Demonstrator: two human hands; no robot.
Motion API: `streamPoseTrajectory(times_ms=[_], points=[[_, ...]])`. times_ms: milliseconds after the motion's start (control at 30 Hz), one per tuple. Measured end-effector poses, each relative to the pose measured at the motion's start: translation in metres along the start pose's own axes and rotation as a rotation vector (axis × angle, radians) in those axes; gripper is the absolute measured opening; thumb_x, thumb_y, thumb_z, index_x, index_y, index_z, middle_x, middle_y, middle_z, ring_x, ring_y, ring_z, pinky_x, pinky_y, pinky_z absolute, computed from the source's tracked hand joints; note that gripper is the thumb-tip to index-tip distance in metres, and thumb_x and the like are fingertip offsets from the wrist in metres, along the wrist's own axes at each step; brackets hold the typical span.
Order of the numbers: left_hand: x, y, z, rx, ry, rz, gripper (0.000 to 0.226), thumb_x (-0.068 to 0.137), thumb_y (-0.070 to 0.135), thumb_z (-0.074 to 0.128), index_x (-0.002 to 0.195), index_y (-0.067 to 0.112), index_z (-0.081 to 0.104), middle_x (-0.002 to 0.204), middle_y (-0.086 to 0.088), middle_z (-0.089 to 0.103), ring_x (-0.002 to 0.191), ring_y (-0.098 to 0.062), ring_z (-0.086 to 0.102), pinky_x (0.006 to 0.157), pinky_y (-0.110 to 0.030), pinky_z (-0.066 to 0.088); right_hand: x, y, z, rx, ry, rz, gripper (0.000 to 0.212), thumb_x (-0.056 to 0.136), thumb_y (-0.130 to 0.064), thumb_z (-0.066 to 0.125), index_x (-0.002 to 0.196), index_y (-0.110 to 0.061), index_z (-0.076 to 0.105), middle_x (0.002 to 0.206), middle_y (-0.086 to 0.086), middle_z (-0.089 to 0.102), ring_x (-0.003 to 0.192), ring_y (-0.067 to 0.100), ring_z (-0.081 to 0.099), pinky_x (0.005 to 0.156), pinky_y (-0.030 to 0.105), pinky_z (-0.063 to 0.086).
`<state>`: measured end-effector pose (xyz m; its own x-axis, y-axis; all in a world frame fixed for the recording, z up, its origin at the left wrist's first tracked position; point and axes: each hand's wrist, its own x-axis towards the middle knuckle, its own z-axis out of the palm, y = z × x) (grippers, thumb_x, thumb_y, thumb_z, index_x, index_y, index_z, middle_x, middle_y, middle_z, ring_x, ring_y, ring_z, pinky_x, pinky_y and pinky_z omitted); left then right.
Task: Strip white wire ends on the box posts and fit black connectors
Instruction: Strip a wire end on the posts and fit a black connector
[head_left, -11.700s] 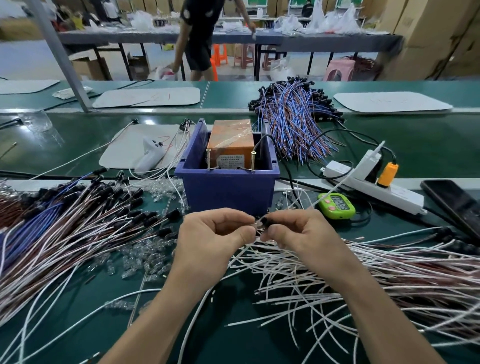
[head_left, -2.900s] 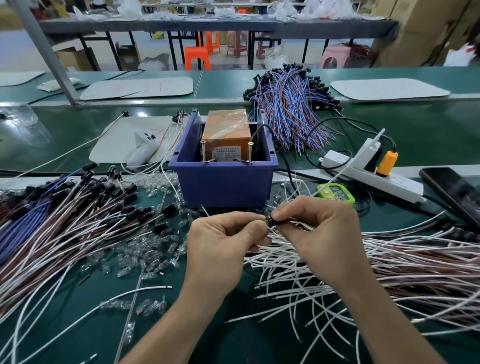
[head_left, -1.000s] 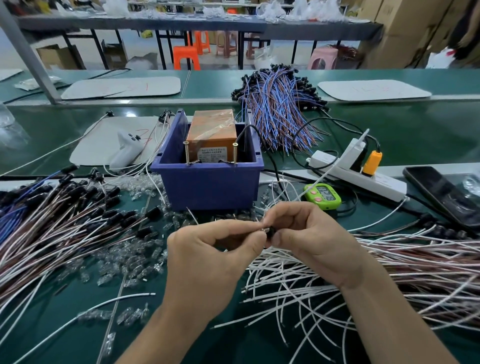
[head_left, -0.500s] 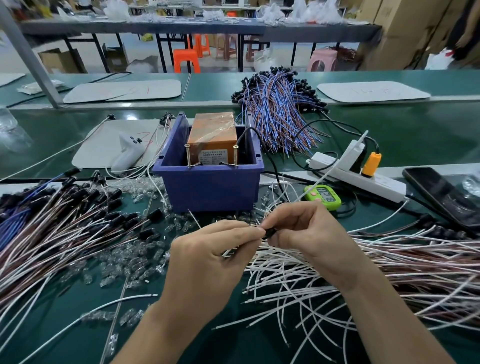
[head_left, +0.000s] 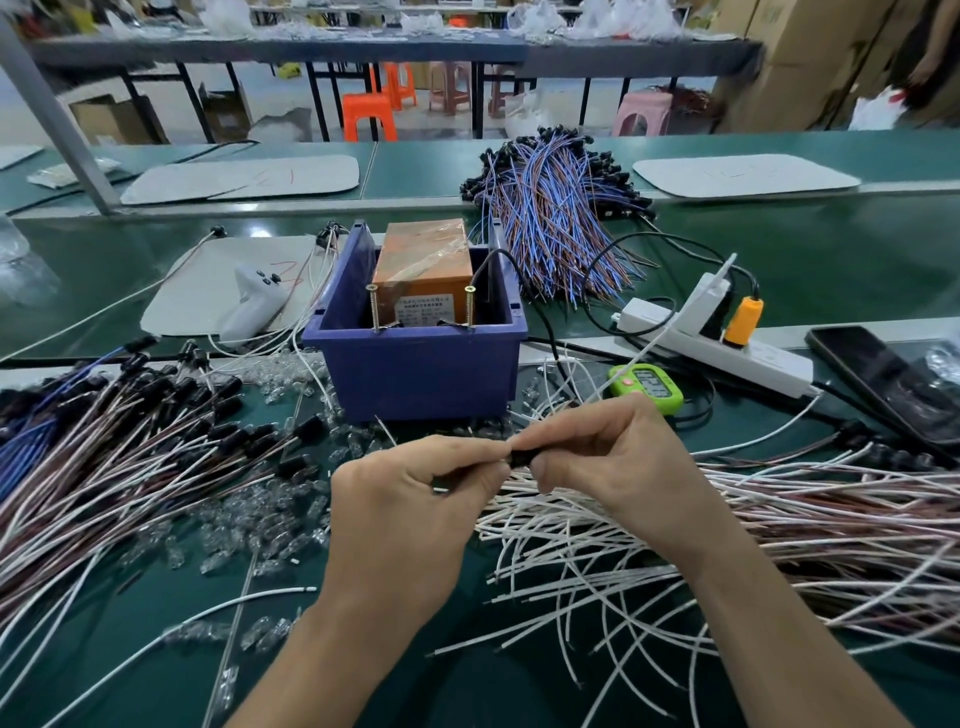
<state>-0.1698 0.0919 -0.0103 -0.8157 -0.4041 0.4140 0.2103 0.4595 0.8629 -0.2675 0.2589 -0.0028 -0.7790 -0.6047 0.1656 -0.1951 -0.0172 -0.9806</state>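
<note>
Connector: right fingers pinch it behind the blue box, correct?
Not quite. The head view shows the connector pinched by the right fingers in front of the box, on the person's side, not behind it.

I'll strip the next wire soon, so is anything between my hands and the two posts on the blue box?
Nothing visible blocks the way. The left hand and right hand pinch a black connector in front of the blue box. The two posts stand on its near rim, and the loose white wires lie flat below.
</note>
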Motion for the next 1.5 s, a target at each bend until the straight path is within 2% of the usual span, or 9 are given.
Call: streamPoseTrajectory(times_ms=[167, 333, 500, 700, 900, 1067, 1233, 1333, 1500], points=[[0.004, 0.003, -0.001, -0.018, -0.034, -0.077, 0.042, 0.074, 0.007, 0.090, 0.085, 0.047, 0.080, 0.074, 0.025, 0.075, 0.070, 0.005, 0.073, 0.066, -0.007, 0.052, 0.000, 0.003, 0.001, -0.061, 0.018, -0.017, 0.029, 0.084, 0.011, 0.072, 0.096, -0.013, 0.082, 0.070, 0.013, 0.074, 0.064, 0.019, 0.068, 0.068, 0.031, 0.059], [0.004, 0.005, -0.001, 0.064, -0.064, -0.100, 0.034, 0.076, 0.008, 0.089, 0.080, 0.040, 0.081, 0.073, 0.029, 0.073, 0.069, 0.008, 0.071, 0.066, -0.004, 0.050, 0.002, 0.007, 0.003, -0.071, 0.010, -0.016, 0.023, 0.081, 0.006, 0.074, 0.088, -0.015, 0.078, 0.073, 0.013, 0.075, 0.063, 0.022, 0.071, 0.067, 0.031, 0.059], [0.006, 0.008, -0.002, 0.057, -0.075, -0.141, 0.025, 0.077, 0.011, 0.089, 0.078, 0.035, 0.082, 0.069, 0.026, 0.073, 0.066, 0.007, 0.070, 0.062, -0.004, 0.049, 0.002, 0.009, 0.004, 0.042, 0.008, -0.039, 0.017, 0.083, 0.000, 0.074, 0.087, -0.015, 0.079, 0.072, 0.015, 0.074, 0.063, 0.024, 0.071, 0.069, 0.027, 0.056], [0.007, 0.010, -0.005, -0.046, -0.075, -0.212, 0.035, 0.075, 0.011, 0.090, 0.076, 0.045, 0.080, 0.064, 0.018, 0.073, 0.059, 0.001, 0.070, 0.056, -0.007, 0.049, 0.002, 0.010, 0.006, 0.144, 0.017, -0.040, 0.008, 0.081, -0.001, 0.077, 0.087, -0.006, 0.077, 0.076, 0.017, 0.074, 0.064, 0.025, 0.071, 0.069, 0.029, 0.057], [0.007, 0.006, -0.002, -0.145, -0.070, -0.287, 0.037, 0.075, 0.005, 0.088, 0.078, 0.041, 0.082, 0.065, 0.010, 0.075, 0.060, -0.008, 0.074, 0.058, -0.013, 0.054, 0.003, 0.009, 0.010, 0.116, 0.035, -0.039, 0.010, 0.083, 0.007, 0.076, 0.085, -0.003, 0.076, 0.076, 0.019, 0.075, 0.064, 0.026, 0.072, 0.067, 0.029, 0.058], [0.004, 0.004, -0.002, -0.106, -0.053, -0.257, 0.042, 0.073, 0.004, 0.090, 0.079, 0.044, 0.080, 0.067, 0.015, 0.075, 0.062, -0.005, 0.074, 0.059, -0.013, 0.055, 0.003, 0.007, 0.010, 0.045, 0.019, -0.026, 0.020, 0.083, 0.015, 0.072, 0.083, -0.005, 0.076, 0.073, 0.017, 0.074, 0.064, 0.027, 0.073, 0.067, 0.030, 0.059], [0.008, 0.004, -0.001, -0.292, -0.028, -0.300, 0.031, 0.072, 0.003, 0.090, 0.086, 0.029, 0.083, 0.076, 0.002, 0.079, 0.071, -0.016, 0.078, 0.066, -0.019, 0.059, 0.004, 0.006, 0.011, 0.151, 0.051, -0.049, 0.015, 0.082, 0.006, 0.074, 0.082, -0.009, 0.075, 0.075, 0.013, 0.075, 0.061, 0.027, 0.071, 0.066, 0.029, 0.058], [0.008, 0.005, 0.000, -0.384, -0.063, -0.309, 0.029, 0.074, -0.002, 0.087, 0.087, 0.024, 0.084, 0.078, -0.003, 0.080, 0.073, -0.018, 0.078, 0.067, -0.019, 0.059, 0.005, 0.007, 0.008, 0.213, 0.059, -0.029, 0.011, 0.080, 0.001, 0.073, 0.083, -0.010, 0.076, 0.078, 0.019, 0.074, 0.061, 0.030, 0.070, 0.066, 0.033, 0.058], [0.009, 0.009, -0.001, -0.408, 0.014, -0.273, 0.021, 0.076, -0.001, 0.083, 0.083, 0.019, 0.083, 0.070, -0.007, 0.077, 0.063, -0.019, 0.075, 0.061, -0.018, 0.057, 0.004, 0.007, 0.002, 0.275, 0.082, -0.001, 0.008, 0.078, -0.002, 0.074, 0.082, -0.009, 0.076, 0.079, 0.023, 0.073, 0.062, 0.031, 0.067, 0.067, 0.033, 0.057]])
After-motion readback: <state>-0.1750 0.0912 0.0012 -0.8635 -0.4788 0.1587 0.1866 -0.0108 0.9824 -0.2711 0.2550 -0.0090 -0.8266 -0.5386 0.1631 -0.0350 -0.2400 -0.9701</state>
